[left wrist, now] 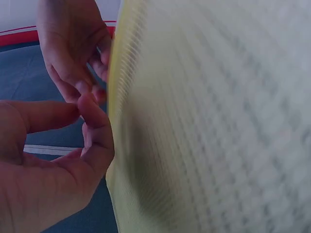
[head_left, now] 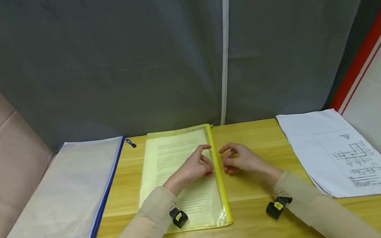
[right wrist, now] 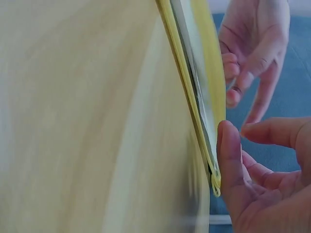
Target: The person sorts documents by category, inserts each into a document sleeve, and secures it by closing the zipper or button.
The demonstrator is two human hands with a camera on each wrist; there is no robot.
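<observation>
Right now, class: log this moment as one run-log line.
left hand: open, over yellow pouch | right hand: open, beside its zip edge | holding: nothing

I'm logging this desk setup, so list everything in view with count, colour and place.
zip pouch: 1, yellow mesh, printed sheet inside, table centre
blue-edged pouch: 1, clear white, table left
paper stack: 1, white, diagram on top, table right
table: 1, light wood
curtain: 1, grey, behind
wrist cameras: 2, black and yellow
left hand: fingers curled, on pouch's zip edge
right hand: fingers curled, beside that edge
</observation>
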